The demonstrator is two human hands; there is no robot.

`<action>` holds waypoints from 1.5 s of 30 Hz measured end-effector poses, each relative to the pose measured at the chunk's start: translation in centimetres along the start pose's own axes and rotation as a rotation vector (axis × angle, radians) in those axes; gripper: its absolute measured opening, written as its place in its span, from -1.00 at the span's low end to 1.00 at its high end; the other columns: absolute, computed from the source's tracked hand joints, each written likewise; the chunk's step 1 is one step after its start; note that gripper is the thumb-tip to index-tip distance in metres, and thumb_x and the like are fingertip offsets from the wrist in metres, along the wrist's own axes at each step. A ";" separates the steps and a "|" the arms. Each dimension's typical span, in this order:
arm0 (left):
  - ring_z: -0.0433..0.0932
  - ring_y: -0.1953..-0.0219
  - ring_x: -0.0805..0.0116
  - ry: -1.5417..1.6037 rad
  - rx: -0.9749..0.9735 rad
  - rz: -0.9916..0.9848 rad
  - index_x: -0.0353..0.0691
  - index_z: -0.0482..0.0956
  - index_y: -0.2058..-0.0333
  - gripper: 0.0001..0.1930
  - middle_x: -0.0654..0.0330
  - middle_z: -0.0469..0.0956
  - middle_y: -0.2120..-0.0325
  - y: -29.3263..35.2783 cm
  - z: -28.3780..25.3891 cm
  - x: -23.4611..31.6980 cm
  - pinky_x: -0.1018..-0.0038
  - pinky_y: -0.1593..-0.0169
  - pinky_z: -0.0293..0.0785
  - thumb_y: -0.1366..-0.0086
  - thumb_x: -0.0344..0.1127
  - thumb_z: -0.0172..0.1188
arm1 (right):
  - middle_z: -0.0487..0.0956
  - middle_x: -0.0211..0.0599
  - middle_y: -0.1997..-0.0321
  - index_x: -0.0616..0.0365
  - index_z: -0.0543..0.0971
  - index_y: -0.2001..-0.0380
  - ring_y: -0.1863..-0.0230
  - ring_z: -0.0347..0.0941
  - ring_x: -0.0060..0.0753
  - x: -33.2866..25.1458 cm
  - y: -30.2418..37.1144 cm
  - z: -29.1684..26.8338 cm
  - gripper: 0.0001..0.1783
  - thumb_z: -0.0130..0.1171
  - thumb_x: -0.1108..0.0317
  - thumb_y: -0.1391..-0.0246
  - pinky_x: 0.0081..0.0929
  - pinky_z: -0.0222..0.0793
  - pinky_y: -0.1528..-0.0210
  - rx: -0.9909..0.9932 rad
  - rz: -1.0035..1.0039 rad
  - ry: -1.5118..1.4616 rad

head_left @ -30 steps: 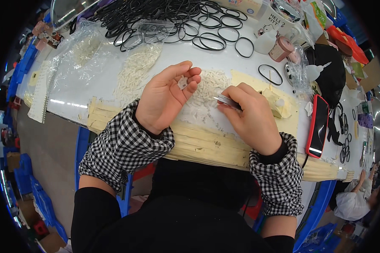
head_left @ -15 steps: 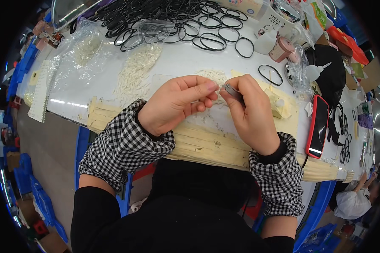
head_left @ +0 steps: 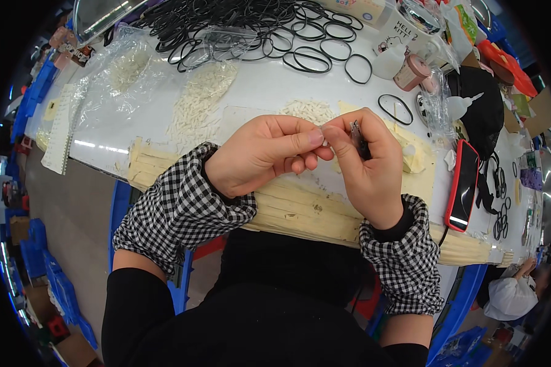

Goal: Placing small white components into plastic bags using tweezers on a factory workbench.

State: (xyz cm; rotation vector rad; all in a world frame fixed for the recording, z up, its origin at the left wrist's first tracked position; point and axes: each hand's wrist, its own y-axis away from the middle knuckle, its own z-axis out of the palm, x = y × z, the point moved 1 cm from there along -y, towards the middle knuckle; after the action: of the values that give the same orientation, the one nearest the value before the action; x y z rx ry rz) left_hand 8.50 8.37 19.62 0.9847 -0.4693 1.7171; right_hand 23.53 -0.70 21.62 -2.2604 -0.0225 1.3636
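My left hand (head_left: 266, 153) is closed in a pinch above the table's near edge. A tiny pale piece (head_left: 325, 142) shows at its fingertips, partly covered. The fingers of my right hand (head_left: 370, 168) are curled round a small silver and dark metal tool (head_left: 360, 140), which looks like a nail clipper. My right thumb and forefinger meet the left fingertips at the pale piece. Just beyond my hands lies a heap of small white pieces (head_left: 307, 109). A larger spread of similar pieces (head_left: 196, 113) spills from a clear bag to the left.
Black rubber rings (head_left: 309, 59) cover the back of the table, and one ring (head_left: 395, 109) lies apart. On the right are a red-cased phone (head_left: 463, 186), a black cap (head_left: 480, 113) and a pink cup (head_left: 412, 72). Yellowish tape (head_left: 306, 205) lines the front edge.
My hands have come together, with the right fingertips now touching the left ones. The metal tool has turned more upright and sits deeper in my right hand.
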 end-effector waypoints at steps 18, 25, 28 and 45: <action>0.39 0.39 0.67 0.055 0.057 0.051 -0.27 0.51 0.21 -0.79 0.37 0.48 0.40 -0.2 -0.1 -0.1 0.76 0.29 0.36 -0.33 -0.23 0.10 | 0.49 -0.33 0.43 0.22 0.60 0.35 0.49 0.43 -0.61 -0.8 0.0 -0.1 -0.81 0.27 0.59 0.13 -0.69 0.30 0.55 0.037 -0.132 0.023; 0.27 0.46 0.71 0.079 0.132 0.052 -0.29 0.43 0.20 -0.81 0.34 0.45 0.37 -0.2 -0.2 -0.2 0.81 0.43 0.23 -0.36 -0.27 0.05 | 0.50 -0.36 0.48 0.21 0.56 0.41 0.50 0.43 -0.56 -0.7 0.0 0.0 -0.83 0.31 0.54 0.15 -0.65 0.31 0.57 0.046 -0.053 0.102; 0.28 0.47 0.72 0.103 0.235 0.086 -0.25 0.42 0.22 -0.86 0.32 0.45 0.38 -0.3 0.0 0.0 0.81 0.44 0.22 -0.35 -0.31 0.06 | 0.49 -0.33 0.47 0.21 0.54 0.43 0.49 0.45 -0.47 -0.8 0.0 0.1 -0.82 0.33 0.52 0.17 -0.61 0.35 0.55 0.044 -0.139 0.168; 0.27 0.49 0.70 0.110 0.127 0.050 -0.25 0.45 0.22 -0.83 0.37 0.43 0.43 -0.2 0.1 -0.2 0.80 0.43 0.23 -0.35 -0.28 0.06 | 0.48 -0.31 0.42 0.20 0.52 0.40 0.49 0.49 -0.44 -0.9 0.0 0.5 -0.74 0.24 0.59 0.30 -0.57 0.46 0.48 0.042 -0.201 0.190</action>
State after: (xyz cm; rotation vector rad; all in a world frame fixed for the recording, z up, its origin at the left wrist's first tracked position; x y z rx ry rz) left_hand 8.70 8.27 19.47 0.9699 -0.3193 1.8540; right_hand 22.65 -0.71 22.21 -2.2743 -0.1515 1.0336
